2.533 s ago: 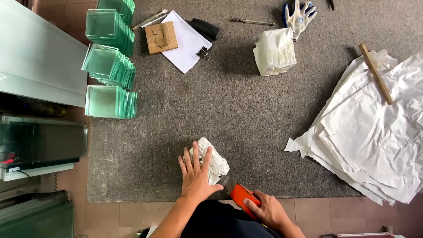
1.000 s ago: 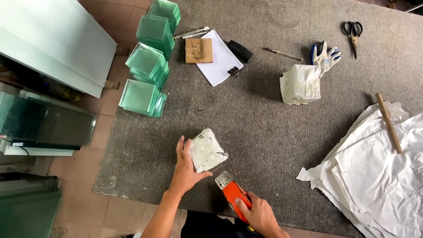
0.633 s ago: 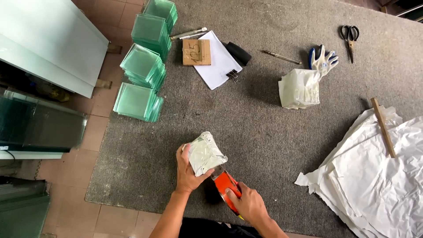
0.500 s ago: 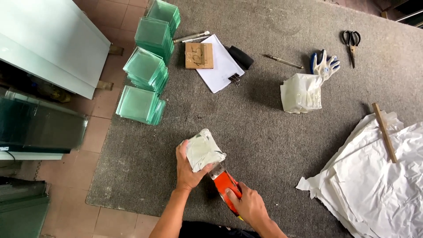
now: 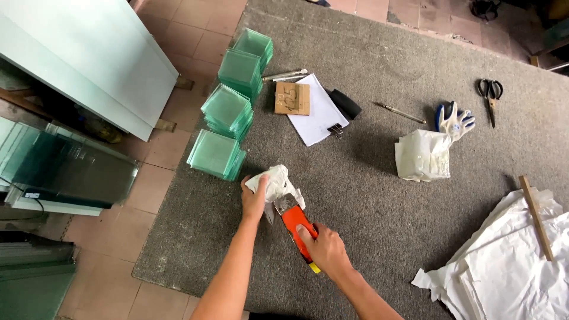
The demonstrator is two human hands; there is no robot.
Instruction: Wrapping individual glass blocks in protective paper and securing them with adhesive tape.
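The left hand [image 5: 253, 198] was closed on a white paper-wrapped bundle [image 5: 275, 185], which was held on the grey felt mat [image 5: 367, 195] near its left edge, just right of the nearest stack of green glass squares [image 5: 216, 155]. An orange tape dispenser [image 5: 298, 228] was gripped by the right hand [image 5: 325, 252], its metal head pressed against the bundle. No containers were seen; a second wrapped bundle [image 5: 422, 155] lay well apart beside a blue-and-white glove [image 5: 453, 120], with scissors [image 5: 491, 95] beyond and loose white paper sheets [image 5: 510, 261] at the right. Compared with half a second earlier, the dispenser had been brought up against the bundle, which had been shifted slightly.
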